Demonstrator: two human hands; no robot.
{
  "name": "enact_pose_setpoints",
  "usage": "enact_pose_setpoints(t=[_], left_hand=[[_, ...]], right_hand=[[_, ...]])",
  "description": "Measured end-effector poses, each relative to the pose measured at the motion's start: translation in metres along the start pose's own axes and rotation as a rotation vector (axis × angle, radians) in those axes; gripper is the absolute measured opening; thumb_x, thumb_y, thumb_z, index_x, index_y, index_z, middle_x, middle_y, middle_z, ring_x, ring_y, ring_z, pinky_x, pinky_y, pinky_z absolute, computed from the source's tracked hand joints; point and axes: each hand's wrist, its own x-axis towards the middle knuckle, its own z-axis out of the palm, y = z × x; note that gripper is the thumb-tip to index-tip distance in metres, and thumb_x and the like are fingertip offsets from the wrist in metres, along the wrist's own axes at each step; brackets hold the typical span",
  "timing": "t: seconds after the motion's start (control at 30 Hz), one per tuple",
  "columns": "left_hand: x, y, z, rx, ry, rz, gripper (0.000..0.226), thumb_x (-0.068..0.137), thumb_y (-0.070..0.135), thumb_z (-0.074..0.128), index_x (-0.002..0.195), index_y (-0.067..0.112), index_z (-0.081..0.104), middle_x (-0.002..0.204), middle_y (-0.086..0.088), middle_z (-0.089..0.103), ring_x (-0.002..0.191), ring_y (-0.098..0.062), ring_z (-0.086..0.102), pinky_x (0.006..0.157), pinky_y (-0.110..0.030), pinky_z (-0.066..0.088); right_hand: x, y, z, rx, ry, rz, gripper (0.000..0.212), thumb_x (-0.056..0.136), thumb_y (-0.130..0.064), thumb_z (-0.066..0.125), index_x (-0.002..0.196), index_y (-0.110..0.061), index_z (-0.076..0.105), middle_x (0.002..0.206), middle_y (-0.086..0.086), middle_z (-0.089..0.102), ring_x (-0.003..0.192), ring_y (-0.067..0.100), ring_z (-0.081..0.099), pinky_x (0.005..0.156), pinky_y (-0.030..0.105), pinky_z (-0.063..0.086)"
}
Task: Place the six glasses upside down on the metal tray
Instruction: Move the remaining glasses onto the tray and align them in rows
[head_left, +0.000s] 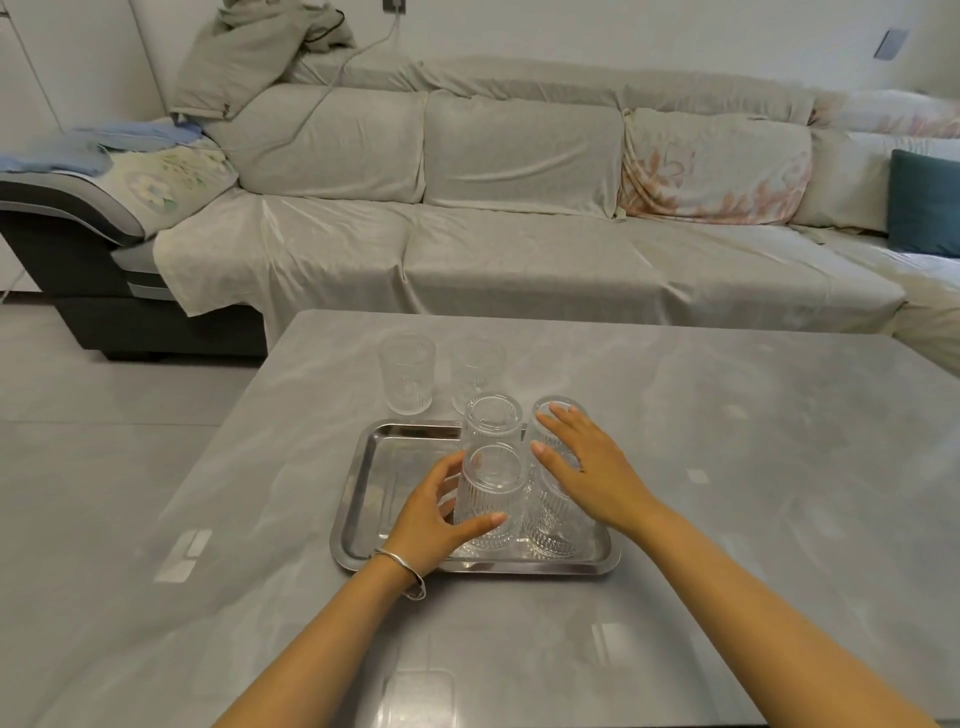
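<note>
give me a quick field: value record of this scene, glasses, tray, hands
surface: grey table
tray: metal tray, near the table's front
glasses on tray: four, upside down, in two rows; front-left glass
glasses off tray: two upright behind the tray; left one
left hand: left hand wrapped around the front-left glass
right hand: right hand flat, fingers spread over the right-side glasses
remaining: two glasses to place
</note>
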Motion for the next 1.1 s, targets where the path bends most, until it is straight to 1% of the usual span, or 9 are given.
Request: enact_pose_setpoints(t=[0.1, 0.2, 0.3, 0.37, 0.47, 0.7, 0.93, 1.03, 1.1], left_hand=[[0.002, 0.005, -0.012, -0.004, 0.001, 0.016, 0.071, 0.055, 0.048, 0.077, 0.119, 0.042, 0.045, 0.127, 0.016, 0.052, 0.117, -0.003, 0.049, 0.092, -0.015, 0.041], [0.009, 0.014, -0.035, 0.008, 0.039, 0.048, 0.055, 0.067, 0.040, 0.070, 0.118, 0.035, 0.049, 0.124, 0.009, 0.056, 0.116, -0.007, 0.052, 0.089, -0.014, 0.044], [0.028, 0.025, -0.063, 0.036, 0.164, 0.075, 0.041, 0.080, 0.026, 0.064, 0.119, 0.021, 0.053, 0.119, -0.002, 0.060, 0.107, -0.011, 0.058, 0.080, -0.008, 0.047], [0.043, 0.035, -0.077, 0.071, 0.251, 0.089, 0.038, 0.083, 0.027, 0.060, 0.119, 0.019, 0.053, 0.117, -0.001, 0.059, 0.103, -0.012, 0.058, 0.074, -0.006, 0.046], [0.067, 0.047, -0.092, 0.110, 0.326, 0.107, 0.040, 0.085, 0.028, 0.057, 0.123, 0.017, 0.049, 0.121, 0.001, 0.054, 0.106, -0.015, 0.054, 0.080, -0.014, 0.043], [0.105, 0.040, -0.094, 0.174, 0.256, 0.111, 0.041, 0.084, 0.031, 0.058, 0.122, 0.022, 0.048, 0.125, 0.004, 0.053, 0.113, -0.016, 0.050, 0.095, -0.031, 0.042], [0.131, 0.025, -0.096, 0.259, 0.272, 0.129, 0.047, 0.082, 0.034, 0.061, 0.125, 0.020, 0.048, 0.128, 0.004, 0.054, 0.117, -0.008, 0.047, 0.094, -0.020, 0.032], [0.133, 0.022, -0.096, 0.245, 0.279, 0.121, 0.045, 0.082, 0.033, 0.061, 0.123, 0.022, 0.048, 0.123, 0.006, 0.056, 0.114, -0.007, 0.049, 0.089, -0.015, 0.032], [0.133, 0.022, -0.096, 0.238, 0.276, 0.112, 0.045, 0.082, 0.032, 0.061, 0.124, 0.022, 0.048, 0.124, 0.005, 0.056, 0.114, -0.007, 0.049, 0.091, -0.018, 0.033]], right_hand=[[0.001, -0.002, -0.005, 0.086, -0.044, 0.028, 0.052, 0.094, -0.047, 0.038, 0.142, -0.026, 0.035, 0.156, -0.005, 0.024, 0.144, 0.010, 0.015, 0.117, 0.035, 0.010], [0.005, -0.003, -0.014, 0.167, -0.074, 0.038, 0.049, 0.095, -0.045, 0.037, 0.140, -0.027, 0.039, 0.154, -0.006, 0.027, 0.144, 0.009, 0.016, 0.119, 0.038, 0.011], [0.019, -0.007, -0.026, 0.248, -0.085, 0.063, 0.048, 0.093, -0.049, 0.038, 0.136, -0.029, 0.045, 0.149, -0.008, 0.036, 0.138, 0.009, 0.030, 0.115, 0.033, 0.021], [0.035, -0.012, -0.032, 0.304, -0.089, 0.075, 0.048, 0.092, -0.050, 0.039, 0.134, -0.029, 0.047, 0.145, -0.008, 0.042, 0.133, 0.010, 0.038, 0.108, 0.028, 0.028], [0.068, -0.019, -0.036, 0.343, -0.061, 0.070, 0.049, 0.089, -0.048, 0.050, 0.133, -0.027, 0.046, 0.143, -0.007, 0.044, 0.130, 0.011, 0.041, 0.104, 0.030, 0.034], [0.150, -0.019, -0.013, 0.402, -0.109, 0.136, 0.068, 0.076, -0.054, 0.065, 0.135, -0.032, 0.041, 0.149, -0.005, 0.036, 0.136, 0.018, 0.034, 0.096, 0.032, 0.036], [0.188, -0.015, 0.024, 0.369, -0.229, 0.210, 0.093, 0.068, -0.042, 0.077, 0.144, -0.022, 0.027, 0.154, 0.002, 0.027, 0.138, 0.022, 0.031, 0.104, 0.034, 0.032], [0.191, -0.013, 0.033, 0.264, -0.167, 0.173, 0.097, 0.065, -0.037, 0.081, 0.143, -0.017, 0.028, 0.147, 0.007, 0.035, 0.130, 0.022, 0.040, 0.101, 0.032, 0.036], [0.190, -0.012, 0.034, 0.242, -0.118, 0.158, 0.098, 0.062, -0.038, 0.083, 0.141, -0.017, 0.031, 0.142, 0.008, 0.041, 0.124, 0.021, 0.045, 0.096, 0.030, 0.039]])
